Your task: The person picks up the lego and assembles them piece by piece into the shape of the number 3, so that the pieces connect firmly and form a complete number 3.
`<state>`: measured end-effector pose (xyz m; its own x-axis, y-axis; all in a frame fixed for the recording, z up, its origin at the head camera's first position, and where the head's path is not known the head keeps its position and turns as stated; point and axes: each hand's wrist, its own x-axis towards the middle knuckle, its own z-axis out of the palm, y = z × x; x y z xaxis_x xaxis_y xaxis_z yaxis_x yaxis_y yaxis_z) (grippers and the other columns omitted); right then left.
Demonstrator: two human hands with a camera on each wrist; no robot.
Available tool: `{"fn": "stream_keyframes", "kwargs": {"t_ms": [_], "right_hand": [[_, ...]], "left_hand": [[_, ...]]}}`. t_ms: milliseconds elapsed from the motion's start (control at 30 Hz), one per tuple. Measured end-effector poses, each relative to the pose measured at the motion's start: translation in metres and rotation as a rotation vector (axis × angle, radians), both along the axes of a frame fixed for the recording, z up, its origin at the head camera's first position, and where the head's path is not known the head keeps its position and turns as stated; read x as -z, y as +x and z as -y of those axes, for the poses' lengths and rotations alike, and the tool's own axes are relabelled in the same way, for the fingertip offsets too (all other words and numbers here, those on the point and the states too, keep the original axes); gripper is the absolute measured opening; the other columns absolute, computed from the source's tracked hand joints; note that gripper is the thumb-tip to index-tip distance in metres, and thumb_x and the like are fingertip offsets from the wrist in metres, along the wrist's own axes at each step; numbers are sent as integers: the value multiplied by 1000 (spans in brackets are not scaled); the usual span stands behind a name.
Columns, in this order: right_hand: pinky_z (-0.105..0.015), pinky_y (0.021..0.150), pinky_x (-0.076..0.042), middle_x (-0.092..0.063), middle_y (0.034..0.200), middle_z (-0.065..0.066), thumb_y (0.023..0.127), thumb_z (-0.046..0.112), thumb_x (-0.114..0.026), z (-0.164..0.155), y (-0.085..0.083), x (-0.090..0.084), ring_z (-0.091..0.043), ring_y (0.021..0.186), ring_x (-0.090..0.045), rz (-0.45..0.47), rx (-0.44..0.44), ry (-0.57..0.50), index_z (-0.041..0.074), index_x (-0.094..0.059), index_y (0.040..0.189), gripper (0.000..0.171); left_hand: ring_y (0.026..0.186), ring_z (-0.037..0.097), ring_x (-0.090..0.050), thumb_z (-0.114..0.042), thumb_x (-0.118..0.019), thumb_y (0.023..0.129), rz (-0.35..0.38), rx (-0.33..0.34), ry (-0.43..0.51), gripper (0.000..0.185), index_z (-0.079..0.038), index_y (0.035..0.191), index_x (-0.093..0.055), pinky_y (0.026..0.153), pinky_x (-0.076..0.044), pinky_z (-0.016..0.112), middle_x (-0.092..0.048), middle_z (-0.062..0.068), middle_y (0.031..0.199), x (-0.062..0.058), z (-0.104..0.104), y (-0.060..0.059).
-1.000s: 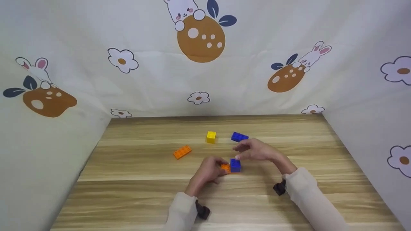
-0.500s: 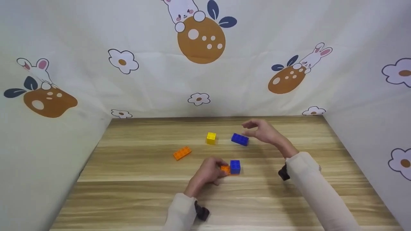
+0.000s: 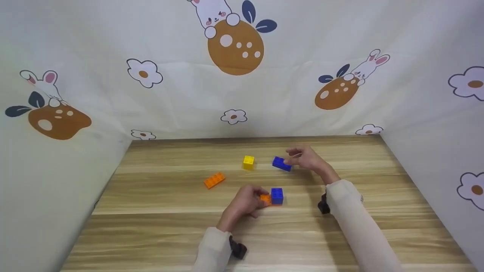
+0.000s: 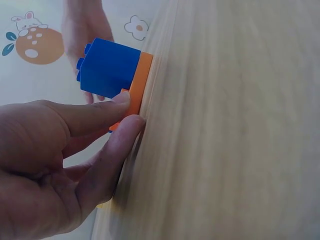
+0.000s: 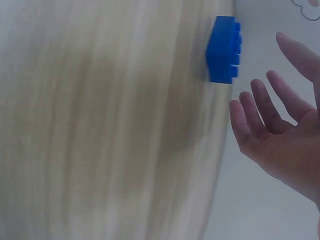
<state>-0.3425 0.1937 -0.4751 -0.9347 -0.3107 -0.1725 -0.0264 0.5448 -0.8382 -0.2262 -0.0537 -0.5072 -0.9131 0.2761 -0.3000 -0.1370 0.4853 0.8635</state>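
Note:
My left hand [image 3: 247, 200] pinches the left end of an orange toy brick [image 3: 265, 199] that lies flat on the table. A blue square brick [image 3: 277, 196] stands on that orange brick's right end; in the left wrist view this blue brick [image 4: 109, 67] has its studs facing away from the tabletop. Over the long blue brick [image 3: 280, 164] at the back hovers my right hand [image 3: 308, 158], its fingers spread and loosely bent around nothing. The right wrist view shows a gap between those fingers [image 5: 255, 107] and the long blue brick [image 5: 223, 50].
A yellow square brick [image 3: 248, 162] sits at the back middle of the wooden table [image 3: 159, 234]. To the left lies a loose orange brick [image 3: 214, 180]. Pale printed cloth [image 3: 181, 94] rises behind the table and along both sides.
My right hand has moved back from beside the square blue brick to the long blue brick, lately drifting slightly left and lower. The left hand keeps its hold on the orange brick.

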Motion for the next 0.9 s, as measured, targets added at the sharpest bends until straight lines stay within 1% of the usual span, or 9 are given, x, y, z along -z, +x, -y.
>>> {"fn": "stream_keyframes", "kwargs": {"t_ms": [167,267,433,533,600,700,800,900], "right_hand": [[-48,114,-42,-52,147,-23,88,24,-78,-1,-1,14,-36,133,-52,75,14,52,0,-49,144,68],[-48,115,-41,-54,144,-22,85,20,-80,-1,-2,18,-35,130,-53,58,16,83,-1,-52,142,67],[-44,106,-48,-62,132,-25,84,12,-79,1,-3,21,-33,118,-60,20,63,109,-3,-60,131,53],[-39,99,-51,-65,127,-23,84,12,-79,2,-1,20,-30,112,-61,17,102,94,-1,-62,128,49],[-35,95,-52,-65,126,-23,84,12,-79,2,1,18,-28,110,-62,20,111,67,-1,-61,129,49],[-29,88,-53,-65,125,-24,85,12,-78,2,4,14,-27,108,-63,15,105,24,-1,-60,130,50],[-24,81,-54,-66,124,-23,86,15,-78,0,8,6,-26,107,-64,-14,91,18,-1,-61,129,49],[-24,82,-53,-66,124,-22,88,20,-78,-4,13,-3,-26,109,-63,-45,61,29,0,-61,131,51]], "left_hand": [[61,14,-59,-2,-72,89,10,4,-1,29,-10,117,-72,45,-54,25,-67,6,97,-2,-1,1],[59,14,-59,-3,-72,89,0,9,1,28,-10,116,-72,45,-54,25,-67,5,97,-3,-1,0],[59,14,-59,-2,-74,87,19,4,27,29,-11,114,-73,45,-54,25,-67,5,95,0,-1,0],[60,14,-60,-1,-74,85,18,5,34,30,-11,113,-73,46,-54,25,-68,6,97,1,0,0],[60,13,-61,-1,-74,84,-3,14,34,31,-9,114,-73,45,-54,25,-69,6,98,1,1,0],[60,13,-61,-1,-74,83,-6,14,34,33,-8,116,-72,45,-55,25,-69,6,100,1,4,-1],[59,13,-61,0,-73,83,11,15,33,36,-8,118,-71,47,-55,25,-68,6,98,1,5,-2],[58,13,-61,2,-73,83,21,24,35,37,-9,118,-71,47,-56,25,-67,6,96,2,6,-2]]}}
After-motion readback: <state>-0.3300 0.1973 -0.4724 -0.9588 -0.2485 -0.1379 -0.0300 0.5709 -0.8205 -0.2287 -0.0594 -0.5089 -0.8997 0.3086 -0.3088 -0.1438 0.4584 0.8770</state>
